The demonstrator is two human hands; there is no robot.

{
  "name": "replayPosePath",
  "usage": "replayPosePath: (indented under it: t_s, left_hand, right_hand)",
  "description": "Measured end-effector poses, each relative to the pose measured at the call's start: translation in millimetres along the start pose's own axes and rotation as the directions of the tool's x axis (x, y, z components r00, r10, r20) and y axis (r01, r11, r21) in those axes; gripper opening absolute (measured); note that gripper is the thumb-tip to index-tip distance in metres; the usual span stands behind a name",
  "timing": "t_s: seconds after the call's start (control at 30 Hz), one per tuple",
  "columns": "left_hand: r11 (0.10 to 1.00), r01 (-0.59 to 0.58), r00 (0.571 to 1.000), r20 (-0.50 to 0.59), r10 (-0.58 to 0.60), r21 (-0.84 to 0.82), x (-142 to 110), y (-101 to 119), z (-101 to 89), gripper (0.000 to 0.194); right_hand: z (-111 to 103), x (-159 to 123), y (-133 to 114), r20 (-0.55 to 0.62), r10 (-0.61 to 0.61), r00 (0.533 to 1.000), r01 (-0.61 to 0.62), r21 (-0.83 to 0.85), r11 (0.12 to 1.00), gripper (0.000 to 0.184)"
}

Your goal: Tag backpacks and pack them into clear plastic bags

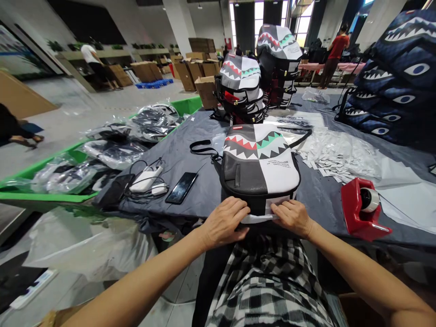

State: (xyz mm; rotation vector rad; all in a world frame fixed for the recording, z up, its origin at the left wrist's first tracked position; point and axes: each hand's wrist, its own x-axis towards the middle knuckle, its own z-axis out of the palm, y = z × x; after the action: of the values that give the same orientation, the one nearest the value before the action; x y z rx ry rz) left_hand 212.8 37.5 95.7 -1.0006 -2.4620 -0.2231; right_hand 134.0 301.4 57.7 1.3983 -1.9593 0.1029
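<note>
A black, grey and white backpack [260, 159] with red and green shark teeth lies on the dark cloth-covered table [200, 159], its near edge toward me. My left hand [226, 220] grips the left part of that near edge, fingers curled on top. At the right part, my right hand [291, 215] pinches the edge beside a pale patch on the backpack's side. Between both hands runs a white strip [257, 219] along the bottom. The thumbs are partly hidden. A black strap [202, 147] of the backpack trails out to the left.
Left of the backpack lie a phone [182, 187] and a white charger with cables [147, 178]. A red tape dispenser [361, 211] and white tags [335, 152] are at right. Stacked shark backpacks [241, 75] stand behind; a green-edged bin [73, 197] holds bagged goods.
</note>
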Motion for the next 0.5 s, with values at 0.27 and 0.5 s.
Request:
replayPosePath:
  t_s: [0.27, 0.5]
  left_hand:
    - [0.858, 0.253, 0.888, 0.460, -0.022, -0.448, 101, 16, 1.7, 0.018]
    - [0.552, 0.579, 0.742, 0.669, -0.052, -0.600, 107, 25, 45.9, 0.037]
  right_hand:
    - [-10, 4, 11, -0.191, -0.031, 0.981, 0.043, 0.060, 0.997, 0.016]
    - [-3, -21, 8, -0.091, 0.088, 0.992, -0.080, 0.092, 0.993, 0.021]
